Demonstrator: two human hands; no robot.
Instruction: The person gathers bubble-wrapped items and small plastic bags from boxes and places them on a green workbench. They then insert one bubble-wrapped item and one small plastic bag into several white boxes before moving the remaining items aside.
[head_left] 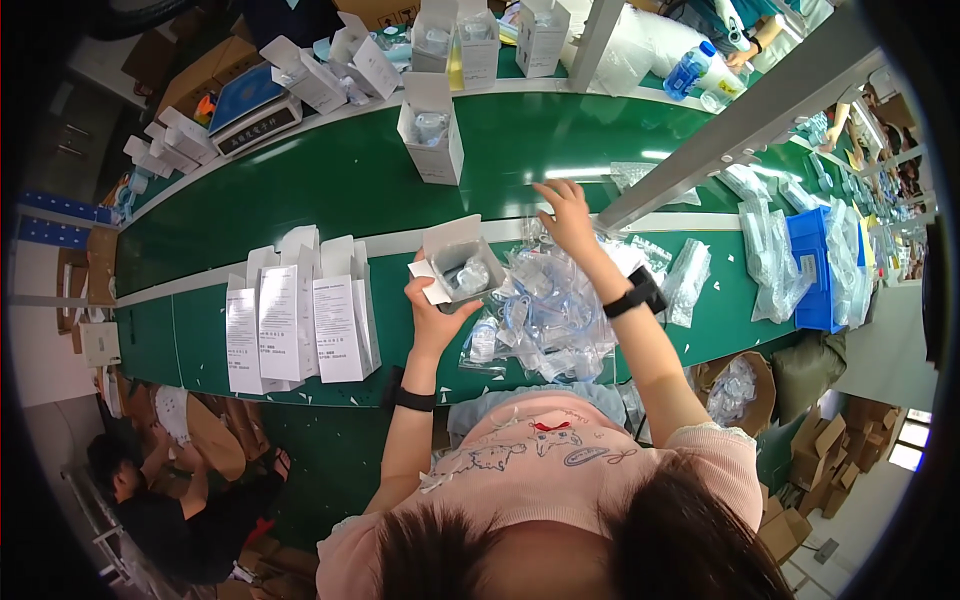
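My left hand (434, 312) grips an open white carton (462, 262), its flaps up and a clear plastic item (470, 275) showing inside. To the right, my right hand (570, 222) is raised over the bench with its fingers spread and nothing in them. Below it lies a heap of clear plastic bags (550, 310) with pale blue tubing, close beside the held carton. Another open carton (430, 140), also with a clear item in it, stands on the green surface farther back.
Several white cartons (315, 320) stand at the left. A blue scale (255, 108) and more open boxes line the far shelf. A metal post (740, 120) slants across the right, near a blue bin (815, 265). Another person (170, 500) sits at lower left.
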